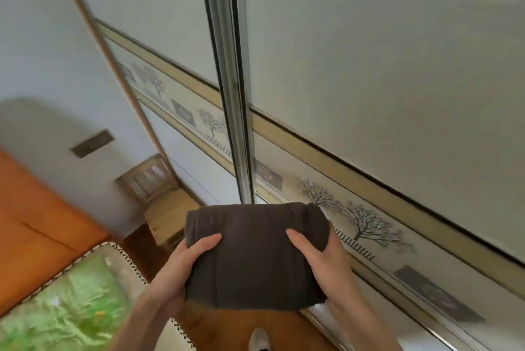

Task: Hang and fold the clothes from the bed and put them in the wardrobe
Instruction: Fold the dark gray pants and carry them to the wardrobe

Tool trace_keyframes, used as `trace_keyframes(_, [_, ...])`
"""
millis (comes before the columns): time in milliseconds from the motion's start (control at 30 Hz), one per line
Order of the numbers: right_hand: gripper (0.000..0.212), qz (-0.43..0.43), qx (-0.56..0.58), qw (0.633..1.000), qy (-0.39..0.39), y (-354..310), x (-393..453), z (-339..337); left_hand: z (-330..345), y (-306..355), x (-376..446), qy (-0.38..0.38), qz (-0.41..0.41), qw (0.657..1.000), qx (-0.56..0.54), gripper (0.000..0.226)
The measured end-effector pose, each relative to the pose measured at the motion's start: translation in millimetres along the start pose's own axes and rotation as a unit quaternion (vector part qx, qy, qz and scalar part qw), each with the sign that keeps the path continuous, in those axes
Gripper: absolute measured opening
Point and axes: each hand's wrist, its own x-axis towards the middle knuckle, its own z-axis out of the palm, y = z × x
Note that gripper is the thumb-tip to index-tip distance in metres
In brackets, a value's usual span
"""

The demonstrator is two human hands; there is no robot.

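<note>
Low in the middle of the frame sits the folded dark garment [255, 254], carried flat between both hands. Left hand [184, 265] grips its left edge, thumb on top and fingers tucked under; right hand [318, 262] does the same on the right edge. Just past it are the wardrobe's sliding doors [369, 66], and they look shut, meeting at the metal rail [235, 94]. My guess: one hand has to let go to slide a door, so I'd keep the bundle level on the other arm or the fold flops open. Bed [65, 293] is lower left, wooden chair [159, 194] behind. No readable writing, only tree prints on the door band.
</note>
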Motion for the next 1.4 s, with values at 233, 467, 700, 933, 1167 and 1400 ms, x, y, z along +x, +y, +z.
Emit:
trace_keyframes(233, [0.081, -0.011, 0.037, 0.996, 0.085, 12.0, -37.5, -27.8, 47.9, 2.4, -1.1, 0.001, 0.024, 0.998, 0.049, 0.073])
trace_keyframes(467, [0.095, 0.006, 0.090, 0.979, 0.182, 32.2, -85.2, -74.4, 108.5, -19.5, -20.6, -0.039, 0.021, 0.993, 0.106, 0.077])
trace_keyframes(700, [0.084, 0.012, 0.129, 0.962, 0.242, 34.4, -119.7, -98.4, 142.6, -27.3, -31.5, -0.105, 0.001, 0.986, 0.130, 0.071])
trace_keyframes(933, [0.082, 0.013, 0.245, 0.909, 0.338, 36.6, -159.3, -111.2, 177.3, -19.3, -21.2, -0.228, -0.033, 0.956, 0.180, 0.080])
trace_keyframes(1167, [0.082, -0.009, 0.308, 0.874, 0.375, 36.8, -177.5, -114.6, 198.5, -3.5, 8.5, -0.056, 0.638, 0.704, 0.305, 0.046])
trace_keyframes(1400, [0.081, -0.022, 0.308, 0.851, 0.424, 22.6, -176.0, -108.3, 251.4, 29.9, 76.8, 0.016, 0.795, 0.421, 0.436, 0.078])
